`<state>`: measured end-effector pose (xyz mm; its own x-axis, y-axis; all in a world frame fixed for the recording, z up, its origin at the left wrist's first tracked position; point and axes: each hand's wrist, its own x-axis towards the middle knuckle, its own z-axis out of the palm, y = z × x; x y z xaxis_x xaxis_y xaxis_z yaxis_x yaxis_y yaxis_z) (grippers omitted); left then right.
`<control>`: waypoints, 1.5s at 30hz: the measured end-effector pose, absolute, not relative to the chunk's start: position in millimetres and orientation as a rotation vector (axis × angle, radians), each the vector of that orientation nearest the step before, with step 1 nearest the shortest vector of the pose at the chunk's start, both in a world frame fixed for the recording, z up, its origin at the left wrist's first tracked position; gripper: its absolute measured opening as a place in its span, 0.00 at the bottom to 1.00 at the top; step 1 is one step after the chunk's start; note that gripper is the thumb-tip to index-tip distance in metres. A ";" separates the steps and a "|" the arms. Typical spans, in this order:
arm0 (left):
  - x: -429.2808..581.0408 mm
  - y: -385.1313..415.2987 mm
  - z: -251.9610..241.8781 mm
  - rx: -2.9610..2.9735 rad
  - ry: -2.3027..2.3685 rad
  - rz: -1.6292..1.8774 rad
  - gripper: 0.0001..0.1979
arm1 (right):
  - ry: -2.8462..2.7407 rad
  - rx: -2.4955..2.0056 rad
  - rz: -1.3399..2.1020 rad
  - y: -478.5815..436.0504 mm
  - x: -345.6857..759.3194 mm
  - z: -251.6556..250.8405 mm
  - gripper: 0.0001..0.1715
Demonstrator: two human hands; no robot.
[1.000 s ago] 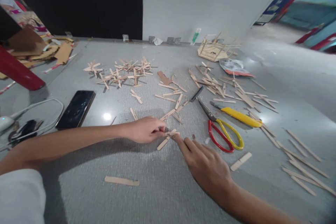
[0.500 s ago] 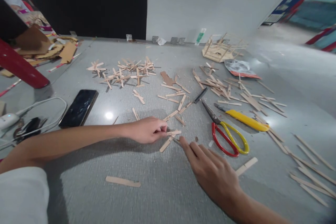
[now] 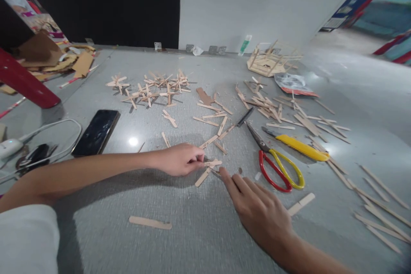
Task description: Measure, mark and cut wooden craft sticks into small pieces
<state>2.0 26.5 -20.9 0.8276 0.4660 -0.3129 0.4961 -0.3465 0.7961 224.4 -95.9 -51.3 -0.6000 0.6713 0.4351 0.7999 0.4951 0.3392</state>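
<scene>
My left hand (image 3: 183,159) is closed in a pinch on one end of a popsicle stick (image 3: 214,163). That stick crosses over another popsicle stick (image 3: 203,177), making a small cross on the floor. From the right, my right hand (image 3: 257,203) reaches in with its index fingertip at the end of a third, short stick of the same cross, its thumb hidden beneath. Loose sticks lie just beyond my left hand, and one notched popsicle stick (image 3: 150,222) lies on the near side. Part of another stick (image 3: 302,204) shows beside my right hand.
Red-and-yellow-handled scissors (image 3: 279,167) and a yellow utility knife (image 3: 302,147) lie right of my hands. Stick crosses (image 3: 160,85) cluster farther back, near a stick frame (image 3: 269,62). At left are a phone (image 3: 96,132), a white cable (image 3: 64,120) and a red leg (image 3: 28,79).
</scene>
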 end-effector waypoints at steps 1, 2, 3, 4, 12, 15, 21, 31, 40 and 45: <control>2.1 26.6 -21.2 1.996 0.709 -0.038 0.12 | -2.496 -1.257 -0.756 -96.0 224.9 -51.9 0.24; 2.1 26.8 -21.4 1.996 0.705 -0.039 0.12 | -2.498 -1.258 -0.754 -96.2 225.5 -52.5 0.24; 2.0 26.9 -21.5 1.994 0.698 -0.040 0.13 | -2.499 -1.260 -0.754 -96.5 226.1 -53.0 0.24; 1.7 27.0 -21.4 1.990 0.693 -0.038 0.13 | -2.500 -1.263 -0.756 -96.8 226.8 -53.3 0.24; 0.8 26.3 -20.6 1.974 0.695 -0.033 0.13 | -2.519 -1.268 -0.762 -96.6 228.2 -52.8 0.26; 0.7 26.5 -22.3 1.981 0.691 -0.017 0.14 | -2.508 -1.277 -0.749 -95.9 227.5 -54.8 0.26; 0.3 26.4 -22.7 1.970 0.697 -0.019 0.13 | -2.518 -1.264 -0.734 -96.5 228.1 -55.6 0.26; 0.8 26.9 -20.6 1.976 0.683 -0.031 0.13 | -2.509 -1.251 -0.743 -95.1 226.0 -51.6 0.26; 0.8 27.7 -25.6 2.003 0.664 -0.017 0.14 | -2.561 -1.285 -0.784 -95.1 223.2 -53.8 0.28; 0.9 27.9 -25.5 1.997 0.651 -0.003 0.15 | -2.593 -1.309 -0.792 -94.2 221.2 -53.7 0.27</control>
<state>0.9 27.9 -25.5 0.8556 0.4421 -0.2694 0.4446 -0.3607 0.8199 221.2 -94.2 -53.7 -0.6149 0.7114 0.3402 0.7801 0.4855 0.3947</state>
